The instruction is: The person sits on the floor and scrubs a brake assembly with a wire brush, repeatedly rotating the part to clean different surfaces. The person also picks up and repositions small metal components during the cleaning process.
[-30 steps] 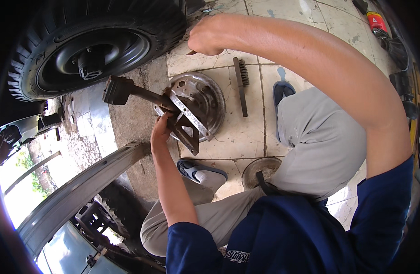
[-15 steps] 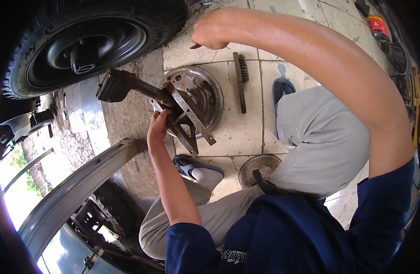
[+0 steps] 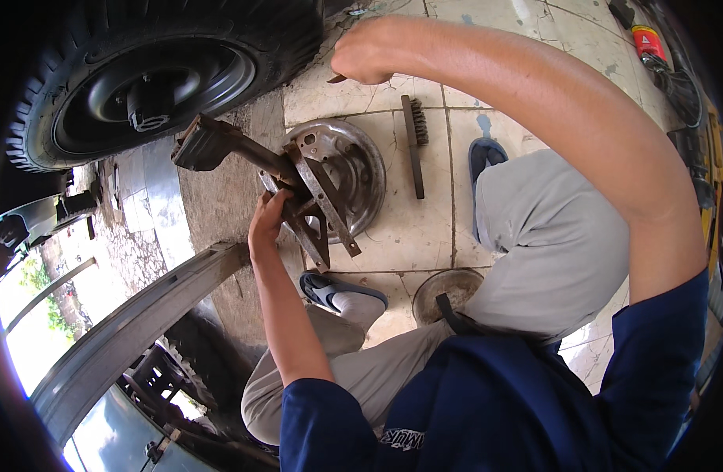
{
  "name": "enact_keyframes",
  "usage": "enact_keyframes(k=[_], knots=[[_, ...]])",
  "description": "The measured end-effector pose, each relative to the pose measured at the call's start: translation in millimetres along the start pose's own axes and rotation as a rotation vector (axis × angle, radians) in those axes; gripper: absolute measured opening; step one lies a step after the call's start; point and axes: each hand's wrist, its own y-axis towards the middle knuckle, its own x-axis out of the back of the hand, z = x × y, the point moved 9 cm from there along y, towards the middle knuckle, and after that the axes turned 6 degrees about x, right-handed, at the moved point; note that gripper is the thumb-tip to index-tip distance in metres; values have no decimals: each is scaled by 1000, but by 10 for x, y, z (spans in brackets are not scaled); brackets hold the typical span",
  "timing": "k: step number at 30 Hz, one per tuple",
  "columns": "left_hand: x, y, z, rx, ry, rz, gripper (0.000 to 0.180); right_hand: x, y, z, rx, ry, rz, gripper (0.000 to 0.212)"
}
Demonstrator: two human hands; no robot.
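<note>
One disc (image 3: pixel 361 175) partly behind bracket (image 3: pixel 317 190)

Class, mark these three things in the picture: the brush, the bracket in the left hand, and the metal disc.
Brush (image 3: pixel 416 153): head view, on its handle, just below the bristles.
Bracket (image 3: pixel 272 161): head view, on its dark tube.
Metal disc (image 3: pixel 370 177): head view, on its bare right side.

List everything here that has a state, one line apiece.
Left grip, closed on the bracket
Right grip, closed around a thin strip, mostly hidden
Bracket, held tilted, stained brown
Disc, on the tiles, partly behind the bracket
Brush, lying on the tiles, unheld
Wheel, tyred, untouched
Sandals, worn
Red can, standing or lying unclear
</note>
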Motion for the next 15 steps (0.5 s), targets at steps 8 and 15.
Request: enact_keyframes(k=[8,15], knots=[[14,17,-9,79,-142,2,36,-89,53,66,17,-28,13,20],[292,120,151,31,243,-116,49,25,193,216,73,-73,-81,21]])
